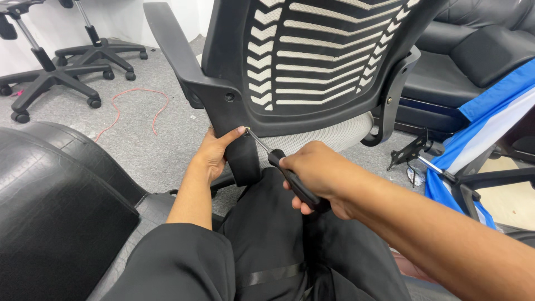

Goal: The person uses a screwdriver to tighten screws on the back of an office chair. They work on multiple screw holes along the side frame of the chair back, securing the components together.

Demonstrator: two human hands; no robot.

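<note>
A black office chair [234, 61] with a slatted mesh back stands right in front of me, its back towards me. My right hand [317, 173] is shut on a black-handled screwdriver [292, 181], whose metal tip meets the lower left of the chair's back frame near a screw hole. My left hand [214, 153] grips the chair's back support column, thumb up beside the screwdriver tip. My legs in black trousers are below.
Two wheeled chair bases [56, 75] stand at the back left on grey carpet, with a thin red cord [139, 106] lying near them. A black leather sofa [468, 56] is at the right, a blue and white cloth [485, 122] beside it, black leather cushion [50, 212] at left.
</note>
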